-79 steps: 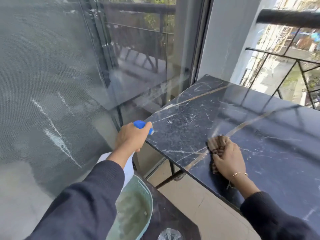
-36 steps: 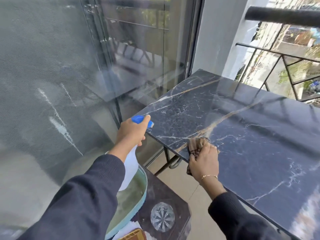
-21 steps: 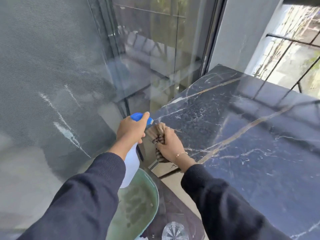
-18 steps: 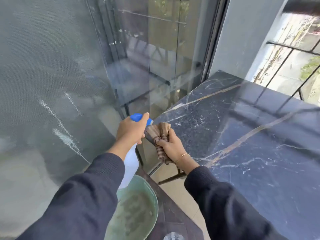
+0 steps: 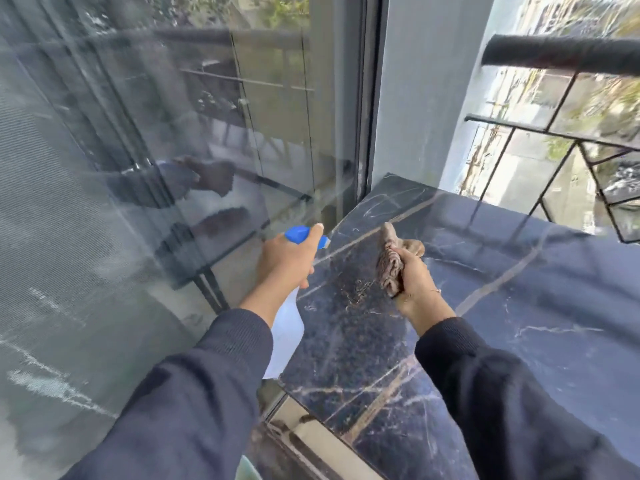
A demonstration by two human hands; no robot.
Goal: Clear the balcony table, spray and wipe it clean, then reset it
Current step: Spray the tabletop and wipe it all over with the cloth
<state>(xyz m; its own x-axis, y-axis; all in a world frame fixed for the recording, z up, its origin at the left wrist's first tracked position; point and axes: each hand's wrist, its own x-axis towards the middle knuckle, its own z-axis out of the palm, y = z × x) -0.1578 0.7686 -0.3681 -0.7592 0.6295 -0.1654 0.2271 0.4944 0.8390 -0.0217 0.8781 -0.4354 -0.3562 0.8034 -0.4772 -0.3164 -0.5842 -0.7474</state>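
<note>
The left hand [image 5: 284,259] grips a white spray bottle with a blue nozzle [image 5: 289,327] at the dark veined marble surface's [image 5: 519,323] left edge, while the right hand [image 5: 414,277] clutches a bunched brown cloth [image 5: 389,263] above it.

Black marble table top [image 5: 502,323] with white and gold veining, glossy, its far corner against the wall. White plastic spray bottle with blue trigger head [image 5: 300,234], held upright at the table's left edge. Bunched brown cloth [image 5: 390,263], raised over the top.
</note>
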